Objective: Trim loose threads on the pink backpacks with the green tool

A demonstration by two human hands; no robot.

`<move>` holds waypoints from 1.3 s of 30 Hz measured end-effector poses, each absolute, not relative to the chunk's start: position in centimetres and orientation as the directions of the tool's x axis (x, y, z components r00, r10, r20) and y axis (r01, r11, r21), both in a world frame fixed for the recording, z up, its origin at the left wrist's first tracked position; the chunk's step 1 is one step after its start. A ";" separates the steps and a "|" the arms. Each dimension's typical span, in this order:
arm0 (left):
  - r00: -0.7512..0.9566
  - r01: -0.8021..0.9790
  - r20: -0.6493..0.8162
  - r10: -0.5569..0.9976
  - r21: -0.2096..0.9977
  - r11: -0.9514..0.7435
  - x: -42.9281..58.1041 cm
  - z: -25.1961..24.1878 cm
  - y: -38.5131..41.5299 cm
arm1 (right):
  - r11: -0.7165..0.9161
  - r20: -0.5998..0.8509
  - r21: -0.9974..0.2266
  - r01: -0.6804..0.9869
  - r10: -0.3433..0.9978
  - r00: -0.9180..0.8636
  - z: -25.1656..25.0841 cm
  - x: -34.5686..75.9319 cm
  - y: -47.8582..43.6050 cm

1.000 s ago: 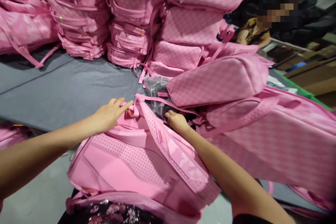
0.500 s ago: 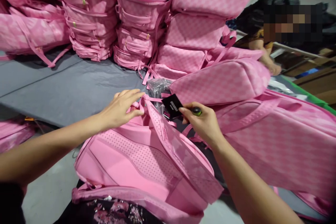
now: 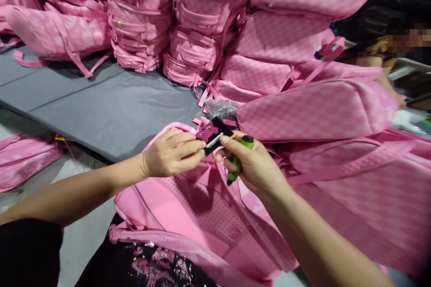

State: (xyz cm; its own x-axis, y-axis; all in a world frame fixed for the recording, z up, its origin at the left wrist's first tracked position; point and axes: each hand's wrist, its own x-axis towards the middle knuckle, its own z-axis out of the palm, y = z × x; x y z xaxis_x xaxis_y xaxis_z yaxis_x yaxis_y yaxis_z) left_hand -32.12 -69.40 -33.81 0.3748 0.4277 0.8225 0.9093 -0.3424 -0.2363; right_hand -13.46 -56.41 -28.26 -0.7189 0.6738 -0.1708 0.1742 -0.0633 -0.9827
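Below me a pink backpack (image 3: 198, 206) lies with its dotted back panel up, its near edge against my lap. Above its top end, a black hang tag (image 3: 215, 136) with a magenta figure and a white strip is held between both hands. My left hand (image 3: 175, 152) pinches the tag's left edge, fingers closed. On the right edge, the thumb and finger of my right hand (image 3: 257, 161) grip the tag. A small green stick-like tool with black ends (image 3: 240, 159) is also tucked in that right hand; its exact kind is unclear.
Stacked pink backpacks (image 3: 138, 22) line the back of the grey table (image 3: 94, 103). More checkered pink bags (image 3: 357, 188) crowd the right side. Clear plastic wrap (image 3: 222, 110) lies beyond my hands. Another person's arm (image 3: 387, 76) shows at the far right.
My left hand has left the backpack's top strap and now holds the tag. The tag has turned to show its magenta side. The green tool is more exposed, and the view has shifted left.
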 end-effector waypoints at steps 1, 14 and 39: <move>0.310 0.931 0.824 0.474 -0.162 -0.327 -32.4 -34.4 -69.7 | 0.058 -0.077 -0.983 0.173 0.727 -0.683 -28.3 -13.8 -56.0; -0.250 0.754 0.341 0.906 0.656 -0.039 -34.0 -39.9 -74.4 | 0.956 -0.348 -0.215 0.200 0.116 -0.930 -30.3 -20.9 -56.6; -0.351 0.728 0.241 0.905 0.678 0.102 -35.4 -41.3 -74.4 | 0.883 -0.216 -0.380 0.275 0.204 -0.955 -33.0 -24.8 -58.6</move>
State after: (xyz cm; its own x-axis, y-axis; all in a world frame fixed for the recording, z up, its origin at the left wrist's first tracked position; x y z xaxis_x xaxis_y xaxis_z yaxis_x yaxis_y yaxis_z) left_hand -35.35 -74.35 -41.29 -0.3511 0.9049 0.2407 0.7276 0.1018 0.6784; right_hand -24.78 -58.64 -32.98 -0.9549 0.2043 -0.2156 0.2748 0.8832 -0.3800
